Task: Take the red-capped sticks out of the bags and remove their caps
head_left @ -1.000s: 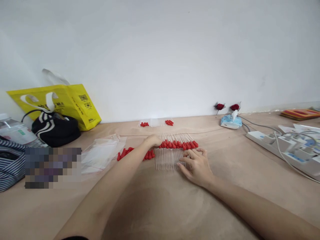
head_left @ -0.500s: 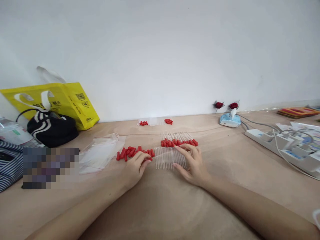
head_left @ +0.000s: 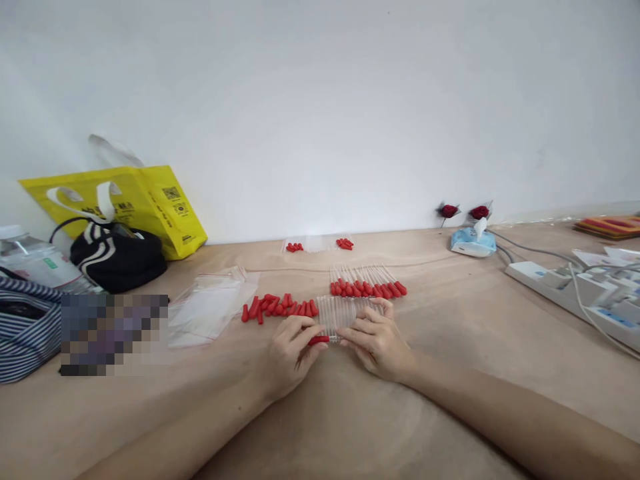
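My left hand (head_left: 296, 350) pinches a red rubber dropper bulb (head_left: 319, 340) between thumb and fingers. The bulb's open end meets the end of a clear glass dropper tube (head_left: 335, 339), which my right hand (head_left: 376, 341) grips; most of that tube is hidden by the fingers. Whether the tube has entered the bulb I cannot tell. Behind my hands lies a row of bare glass tubes (head_left: 336, 313), partly covered by my right hand. Left of them is a loose pile of red bulbs (head_left: 273, 305). Farther back, droppers with red bulbs fitted (head_left: 367, 288) lie side by side.
Clear zip bags (head_left: 207, 307) lie left, and bagged red bulbs (head_left: 345, 244) lie by the wall. Far left are a yellow bag (head_left: 165, 207), a black pouch (head_left: 120, 257) and a striped bag (head_left: 30, 333). Tissues (head_left: 473, 243) and a power strip (head_left: 575, 293) are right.
My left hand has brought a red bulb from the pile rightward and nearer. My right hand has closed on a glass tube at the row's near side. The view has shifted slightly left.
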Demonstrator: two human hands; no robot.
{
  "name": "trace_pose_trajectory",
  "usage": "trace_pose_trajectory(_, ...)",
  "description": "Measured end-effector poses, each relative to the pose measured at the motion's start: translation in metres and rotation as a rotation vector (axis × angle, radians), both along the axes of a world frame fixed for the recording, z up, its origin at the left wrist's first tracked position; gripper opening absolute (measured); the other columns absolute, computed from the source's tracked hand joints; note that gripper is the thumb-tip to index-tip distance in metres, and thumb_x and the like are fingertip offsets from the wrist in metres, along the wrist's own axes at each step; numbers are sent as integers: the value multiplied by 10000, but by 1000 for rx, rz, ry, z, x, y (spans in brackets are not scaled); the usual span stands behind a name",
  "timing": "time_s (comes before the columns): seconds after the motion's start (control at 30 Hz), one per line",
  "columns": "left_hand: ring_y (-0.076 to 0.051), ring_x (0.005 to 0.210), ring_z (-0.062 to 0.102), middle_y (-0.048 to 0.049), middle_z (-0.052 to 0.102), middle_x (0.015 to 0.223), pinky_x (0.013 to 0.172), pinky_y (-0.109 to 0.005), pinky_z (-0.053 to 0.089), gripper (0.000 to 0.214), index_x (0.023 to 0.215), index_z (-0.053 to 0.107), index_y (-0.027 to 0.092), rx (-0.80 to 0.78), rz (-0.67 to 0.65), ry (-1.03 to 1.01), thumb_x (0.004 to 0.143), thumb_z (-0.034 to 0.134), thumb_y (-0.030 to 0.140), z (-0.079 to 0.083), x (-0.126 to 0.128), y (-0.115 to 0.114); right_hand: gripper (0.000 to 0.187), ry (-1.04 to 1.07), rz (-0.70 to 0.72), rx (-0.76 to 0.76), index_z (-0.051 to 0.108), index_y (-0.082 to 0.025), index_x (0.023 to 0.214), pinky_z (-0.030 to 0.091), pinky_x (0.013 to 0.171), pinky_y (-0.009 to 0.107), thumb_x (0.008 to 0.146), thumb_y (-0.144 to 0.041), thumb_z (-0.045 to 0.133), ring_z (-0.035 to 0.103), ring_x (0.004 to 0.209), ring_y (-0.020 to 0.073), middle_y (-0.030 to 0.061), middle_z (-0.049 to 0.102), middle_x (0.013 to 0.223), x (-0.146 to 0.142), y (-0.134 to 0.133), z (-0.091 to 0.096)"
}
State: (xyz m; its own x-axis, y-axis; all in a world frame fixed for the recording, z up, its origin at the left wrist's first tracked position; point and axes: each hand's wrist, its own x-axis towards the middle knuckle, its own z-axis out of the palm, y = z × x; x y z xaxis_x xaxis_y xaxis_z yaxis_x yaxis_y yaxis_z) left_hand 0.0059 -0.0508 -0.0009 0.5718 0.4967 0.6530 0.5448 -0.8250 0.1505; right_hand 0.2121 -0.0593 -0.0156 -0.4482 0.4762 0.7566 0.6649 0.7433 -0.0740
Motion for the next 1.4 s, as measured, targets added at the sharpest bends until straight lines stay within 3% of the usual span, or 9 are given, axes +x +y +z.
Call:
trace_pose_trajectory(0.17, -144, 687, 525, -27, 601, 716, 680, -309, 400, 207, 729, 590, 183, 49, 22, 99, 854, 445, 263, 3, -2, -1, 190, -34, 18, 18, 650, -251, 831, 201, 863, 389, 828, -250, 460, 449, 658, 118, -40, 530, 525, -1, -4, 3)
trace_pose_trajectory(0.4, -150, 676, 509, -30, 560, 667, 674, -308, 406, 255, 663, 539, 181, 64, 94, 90, 860, 386, 234, 5, -20, -3, 195, -22, -21, 0, 657, -259, 823, 229, 846, 382, 814, -234, 464, 452, 642, 123, -34, 528, 519, 16, -3, 3)
trace_pose_trajectory(0.6, -114, 699, 544, -26, 555, 762, 632, -218, 453, 142, 843, 566, 196, 15, 62, -36, 850, 425, 190, 0, -25, -7, 151, 128, -10, -67, 662, -273, 843, 238, 853, 368, 816, -284, 513, 453, 571, 102, -49, 569, 523, 16, -4, 3)
trace_pose_trajectory(0.77, -141, 789, 554, -46, 561, 837, 718, -257, 454, 226, 956, 587, 172, -48, 246, -70, 839, 394, 189, 24, -24, 14, 131, 255, -117, -118, 660, -237, 771, 239, 846, 352, 792, -238, 530, 498, 569, 89, -39, 628, 583, 5, 1, 7)
trace_pose_trajectory(0.9, -158, 756, 564, -48, 603, 861, 689, -276, 441, 203, 919, 586, 161, -195, 383, 58, 784, 438, 198, 40, -23, 45, 160, 161, -231, -88, 660, -234, 785, 209, 829, 372, 762, -179, 511, 524, 648, 117, -19, 656, 647, -5, 16, 9)
trace_pose_trajectory(1.03, -185, 731, 571, -39, 638, 772, 707, -318, 401, 120, 768, 593, 166, -261, 469, 256, 739, 510, 248, 36, -18, 61, 156, -9, -284, -37, 651, -224, 740, 185, 819, 401, 766, -189, 501, 496, 669, 136, -9, 643, 631, -17, 29, 8)
trace_pose_trajectory(1.13, -214, 787, 573, -30, 655, 770, 762, -367, 359, 164, 731, 611, 191, -281, 537, 303, 732, 535, 336, 32, -16, 61, 164, -124, -308, -113, 640, -212, 739, 166, 824, 426, 775, -191, 481, 485, 710, 154, 6, 639, 663, -23, 30, 9)
trace_pose_trajectory(1.23, -228, 834, 566, -29, 658, 808, 784, -381, 343, 224, 726, 627, 206, -288, 557, 259, 734, 526, 406, 37, -16, 60, 170, -184, -287, -223, 639, -213, 777, 144, 839, 447, 789, -288, 487, 474, 781, 179, 26, 640, 739, -26, 27, 12)
trace_pose_trajectory(1.4, -265, 945, 537, -56, 649, 893, 868, -454, 295, 232, 761, 652, 204, -329, 606, 256, 755, 492, 372, 54, 0, 69, 396, -197, -239, -293, 640, -222, 894, 152, 822, 453, 767, -552, 462, 451, 834, 211, 59, 620, 796, -28, 21, 16)
